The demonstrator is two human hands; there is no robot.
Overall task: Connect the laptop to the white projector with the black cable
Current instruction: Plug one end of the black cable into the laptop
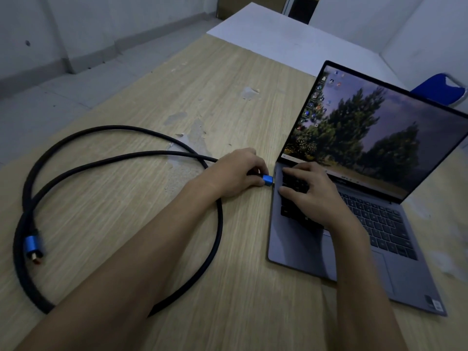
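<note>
Blue-collared plug (267,180) of the black cable (121,158) sits pinched in your left hand (235,173) fingers, at the laptop (354,224) left edge. Your right hand (311,196) fingers lie spread on the keyboard; the cable loops across the table (228,97).

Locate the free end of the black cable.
In the head view, the free plug lies on the wooden table at far left, beside the cable coil and away from both hands and the laptop.
</note>
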